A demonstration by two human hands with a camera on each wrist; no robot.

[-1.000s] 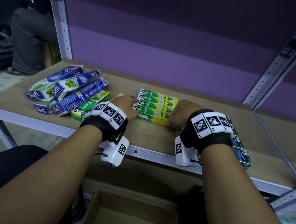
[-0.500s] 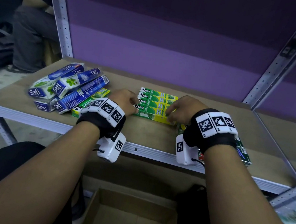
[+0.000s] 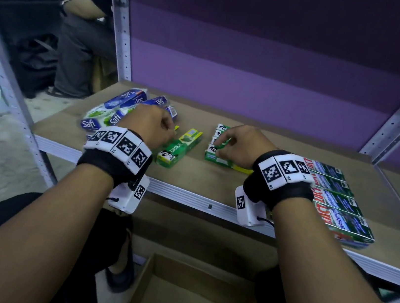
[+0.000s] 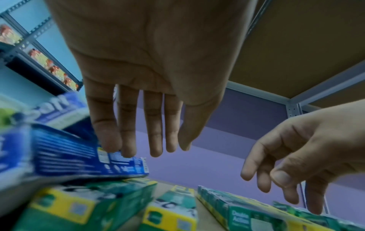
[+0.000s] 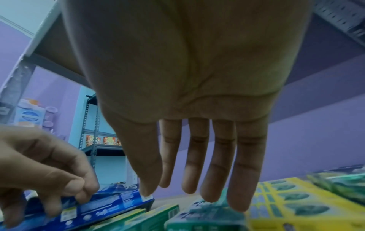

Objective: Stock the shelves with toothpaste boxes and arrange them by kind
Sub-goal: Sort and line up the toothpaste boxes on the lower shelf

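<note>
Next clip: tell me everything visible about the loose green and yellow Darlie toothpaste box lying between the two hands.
The green and yellow Darlie toothpaste box is a long, slim printed cardboard carton, closed, with white DARLIE lettering and a leaf picture. It lies flat and slanted on the brown wooden shelf board, apart from the neat row of matching Darlie boxes. The left hand hovers beside its far end; contact cannot be confirmed.

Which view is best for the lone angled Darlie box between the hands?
Head view: the angled Darlie box lies fully visible, logo legible, apart from the green row under the right hand. The left wrist view shows only its blurred yellow-green end; in the right wrist view I can't tell it from its neighbours.
</note>
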